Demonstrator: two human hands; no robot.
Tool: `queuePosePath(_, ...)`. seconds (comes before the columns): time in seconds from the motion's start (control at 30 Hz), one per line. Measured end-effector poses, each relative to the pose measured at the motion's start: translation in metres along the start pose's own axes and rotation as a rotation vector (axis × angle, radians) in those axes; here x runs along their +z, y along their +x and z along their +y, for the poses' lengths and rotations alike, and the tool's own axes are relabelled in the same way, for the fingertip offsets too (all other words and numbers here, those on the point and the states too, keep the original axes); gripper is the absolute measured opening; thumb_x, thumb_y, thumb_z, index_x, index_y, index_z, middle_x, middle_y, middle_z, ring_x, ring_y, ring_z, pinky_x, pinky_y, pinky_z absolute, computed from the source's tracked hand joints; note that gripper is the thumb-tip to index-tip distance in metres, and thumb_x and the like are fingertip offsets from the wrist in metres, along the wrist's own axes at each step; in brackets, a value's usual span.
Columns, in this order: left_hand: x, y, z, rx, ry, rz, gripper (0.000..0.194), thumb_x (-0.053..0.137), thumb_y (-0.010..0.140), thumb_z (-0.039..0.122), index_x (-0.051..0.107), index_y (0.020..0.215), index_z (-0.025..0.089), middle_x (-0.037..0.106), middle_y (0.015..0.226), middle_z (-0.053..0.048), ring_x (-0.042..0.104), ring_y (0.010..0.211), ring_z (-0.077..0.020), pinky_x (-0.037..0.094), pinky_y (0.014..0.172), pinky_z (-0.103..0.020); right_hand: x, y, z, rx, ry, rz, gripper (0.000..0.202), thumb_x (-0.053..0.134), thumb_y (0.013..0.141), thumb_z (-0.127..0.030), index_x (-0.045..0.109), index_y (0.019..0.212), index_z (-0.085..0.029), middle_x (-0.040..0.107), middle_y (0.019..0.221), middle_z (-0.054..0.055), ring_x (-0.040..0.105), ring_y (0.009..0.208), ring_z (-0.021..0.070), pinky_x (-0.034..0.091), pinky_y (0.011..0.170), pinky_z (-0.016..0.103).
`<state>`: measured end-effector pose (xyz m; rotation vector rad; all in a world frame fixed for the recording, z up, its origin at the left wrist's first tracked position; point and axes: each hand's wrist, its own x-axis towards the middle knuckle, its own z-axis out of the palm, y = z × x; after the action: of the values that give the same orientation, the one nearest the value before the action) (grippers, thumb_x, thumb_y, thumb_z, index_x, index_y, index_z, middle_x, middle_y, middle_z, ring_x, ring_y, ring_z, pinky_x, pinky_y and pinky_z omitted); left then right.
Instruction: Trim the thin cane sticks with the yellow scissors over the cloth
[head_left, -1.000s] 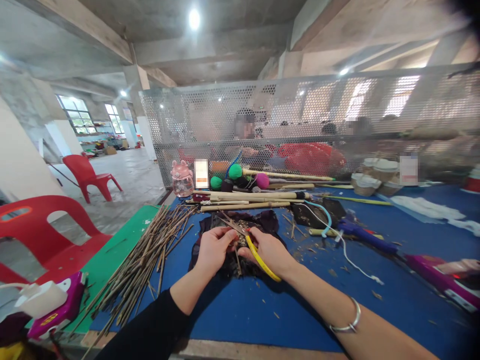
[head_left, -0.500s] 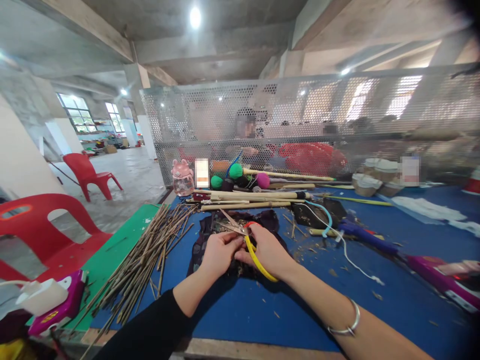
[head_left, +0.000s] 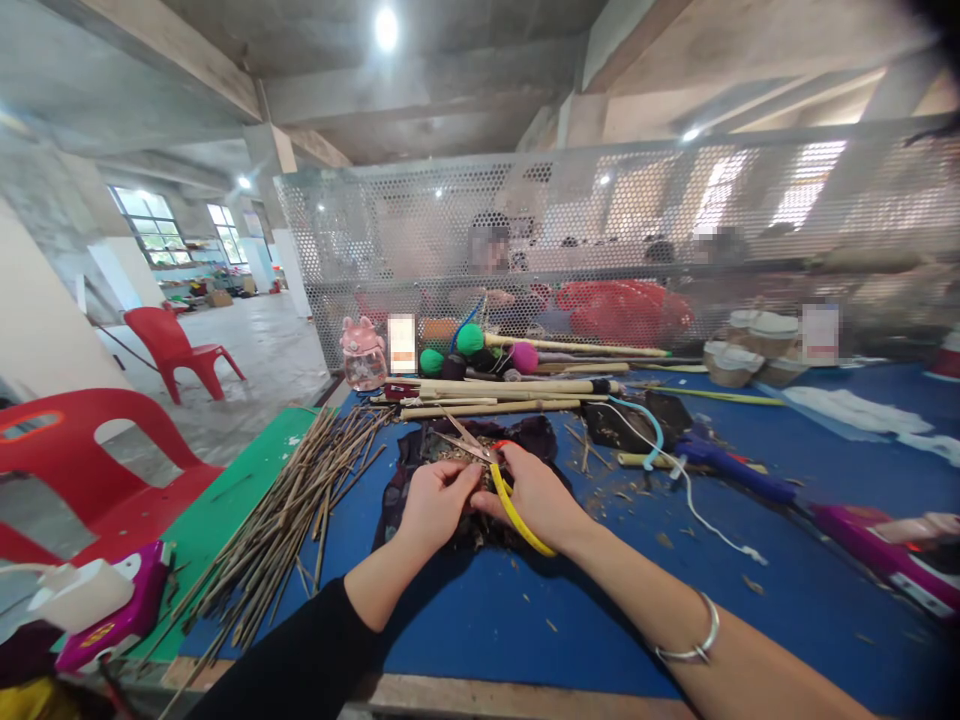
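Yellow-handled scissors (head_left: pixel 512 512) are gripped in my right hand (head_left: pixel 540 495), blades parted and pointing up and left. Close beside the blades, my left hand (head_left: pixel 436 507) is closed in a pinch; whatever lies between its fingertips is too small or hidden to make out. The two hands nearly meet above a dark cloth (head_left: pixel 536 435) on the blue table surface (head_left: pixel 480 630). Brownish plant scraps (head_left: pixel 450 450) lie on that cloth under the blades. To the left of my left hand spreads a loose bundle of thin brown sticks (head_left: pixel 289 530).
Pale sticks (head_left: pixel 495 408) and yarn balls (head_left: pixel 470 339) lie behind the cloth, near a pink bottle (head_left: pixel 364 358). A purple glue gun (head_left: pixel 877 550) lies to the right, with white cord (head_left: pixel 701 515) nearby. A perforated metal screen (head_left: pixel 420 230) stands at the back; a person sits behind it.
My left hand has shifted very slightly and its fingertips sit a little higher by the blades. The scissors stay in my right hand, blades still parted.
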<state>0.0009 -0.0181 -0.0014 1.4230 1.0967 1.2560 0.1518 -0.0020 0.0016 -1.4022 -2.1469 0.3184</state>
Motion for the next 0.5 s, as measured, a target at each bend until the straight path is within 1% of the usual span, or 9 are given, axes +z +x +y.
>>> queuePosePath(0.1, -0.0002, -0.0001, -0.0003, -0.005, 0.013, -0.011, 0.035, 0.053, 0.069, 0.044, 0.058, 0.053, 0.013, 0.047, 0.047, 0.002, 0.038, 0.044, -0.0081, 0.030, 0.043, -0.020, 0.0005, -0.0019, -0.0018, 0.006, -0.015, 0.010, 0.045, 0.063, 0.062, -0.050, 0.047, 0.090, -0.018, 0.056, 0.087, 0.006, 0.054, 0.079, 0.0184, 0.038, 0.067, 0.027)
queuePosePath(0.2, 0.0005, -0.0008, 0.0012, -0.016, -0.024, -0.023, 0.034, 0.053, 0.070, 0.043, 0.059, 0.056, 0.013, 0.047, 0.048, 0.001, 0.037, 0.045, -0.0080, 0.030, 0.043, -0.019, 0.0025, -0.0038, -0.0042, 0.054, -0.013, -0.032, 0.045, 0.060, 0.066, -0.052, 0.046, 0.092, -0.018, 0.058, 0.080, 0.005, 0.055, 0.069, 0.0169, 0.036, 0.058, 0.025)
queuePosePath(0.3, 0.0007, -0.0016, 0.0025, -0.016, -0.047, -0.009, 0.033, 0.054, 0.069, 0.043, 0.063, 0.062, 0.012, 0.051, 0.051, 0.000, 0.039, 0.046, -0.0088, 0.031, 0.044, -0.019, 0.0048, -0.0041, -0.0058, 0.107, -0.029, -0.070, 0.042, 0.058, 0.067, -0.053, 0.048, 0.088, -0.018, 0.059, 0.071, 0.003, 0.054, 0.060, 0.0156, 0.032, 0.052, 0.023)
queuePosePath(0.37, 0.0004, -0.0017, 0.0023, -0.019, -0.040, 0.008, 0.032, 0.055, 0.069, 0.043, 0.063, 0.063, 0.012, 0.052, 0.052, -0.001, 0.040, 0.047, -0.0092, 0.032, 0.044, -0.019, 0.0055, -0.0032, -0.0052, 0.124, -0.041, -0.069, 0.041, 0.057, 0.067, -0.054, 0.050, 0.084, -0.019, 0.059, 0.068, 0.003, 0.054, 0.059, 0.0158, 0.032, 0.052, 0.023)
queuePosePath(0.5, -0.0011, -0.0005, 0.0004, -0.030, -0.043, 0.031, 0.032, 0.055, 0.068, 0.044, 0.062, 0.061, 0.013, 0.051, 0.049, 0.000, 0.041, 0.044, -0.0089, 0.034, 0.043, -0.020, 0.0036, -0.0006, -0.0019, 0.118, -0.013, -0.082, 0.039, 0.055, 0.069, -0.055, 0.054, 0.085, -0.019, 0.061, 0.070, 0.004, 0.056, 0.063, 0.0165, 0.033, 0.053, 0.023)
